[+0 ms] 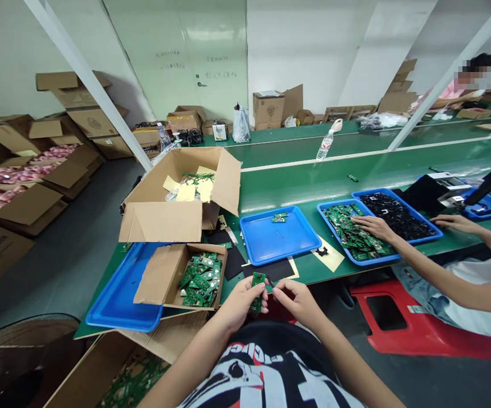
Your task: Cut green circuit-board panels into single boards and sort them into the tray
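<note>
My left hand [239, 303] is closed on a small green circuit board [257, 289], whose long axis points away from me. My right hand [299, 300] is narrowed, its fingertips [276, 291] just beside the board; I cannot tell whether they grip it. A cardboard box [160, 283] sits beyond my left hand, and a blue tray [279, 235] lies straight ahead.

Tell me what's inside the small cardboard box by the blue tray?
Green circuit boards lie heaped inside the cardboard box; whatever sits beneath the top layer is covered.
</note>
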The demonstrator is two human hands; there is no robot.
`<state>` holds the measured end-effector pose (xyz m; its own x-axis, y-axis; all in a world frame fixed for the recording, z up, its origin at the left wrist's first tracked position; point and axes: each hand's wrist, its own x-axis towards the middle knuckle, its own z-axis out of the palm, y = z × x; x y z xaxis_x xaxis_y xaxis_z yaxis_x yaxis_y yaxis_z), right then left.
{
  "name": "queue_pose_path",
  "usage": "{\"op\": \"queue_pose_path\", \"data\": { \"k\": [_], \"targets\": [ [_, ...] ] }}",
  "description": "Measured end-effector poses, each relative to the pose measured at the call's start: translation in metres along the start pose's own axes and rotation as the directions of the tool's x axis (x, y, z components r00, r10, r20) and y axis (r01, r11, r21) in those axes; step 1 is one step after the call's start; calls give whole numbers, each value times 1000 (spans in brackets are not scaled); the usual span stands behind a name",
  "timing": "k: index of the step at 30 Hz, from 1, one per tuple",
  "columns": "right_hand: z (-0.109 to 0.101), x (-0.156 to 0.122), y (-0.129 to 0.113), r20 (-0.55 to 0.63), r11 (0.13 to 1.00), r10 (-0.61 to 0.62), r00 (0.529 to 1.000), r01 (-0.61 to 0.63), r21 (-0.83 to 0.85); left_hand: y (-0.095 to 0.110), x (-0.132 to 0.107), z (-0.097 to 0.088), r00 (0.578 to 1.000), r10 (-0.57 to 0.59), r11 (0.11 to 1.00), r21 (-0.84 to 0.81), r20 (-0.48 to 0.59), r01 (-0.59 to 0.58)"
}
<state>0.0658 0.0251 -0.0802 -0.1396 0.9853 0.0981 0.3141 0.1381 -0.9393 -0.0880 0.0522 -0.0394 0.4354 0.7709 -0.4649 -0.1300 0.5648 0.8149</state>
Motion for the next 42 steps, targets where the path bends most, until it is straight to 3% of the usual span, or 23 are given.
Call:
{"op": "queue_pose_path", "data": {
  "k": [8, 13, 15, 21, 30, 42],
  "targets": [
    [-12, -1, -6, 6, 930, -198, 980, 190, -314, 1, 2, 4, 993, -120, 991, -66, -17, 119],
    [-16, -3, -14, 8, 884, -297, 955, 279, -375, 6, 2, 1, 993, -68, 998, -13, -94, 67],
    [-18, -2, -17, 9, 882, -309, 951, 290, -372, 9, 1, -2, 994, -31, 999, 17, -104, 32],
    [-18, 7, -20, 62, 839, -327, 943, 320, -439, 7, -1, 1, 998, -42, 999, 16, 36, 41],
    [-10, 10, -16, 91, 739, -354, 931, 338, -582, -3, -2, 10, 999, -51, 997, -49, 17, 51],
    [-9, 12, -19, 105, 696, -349, 931, 333, -636, -4, -2, 10, 999, -31, 997, -64, 17, 32]
  ]
}}
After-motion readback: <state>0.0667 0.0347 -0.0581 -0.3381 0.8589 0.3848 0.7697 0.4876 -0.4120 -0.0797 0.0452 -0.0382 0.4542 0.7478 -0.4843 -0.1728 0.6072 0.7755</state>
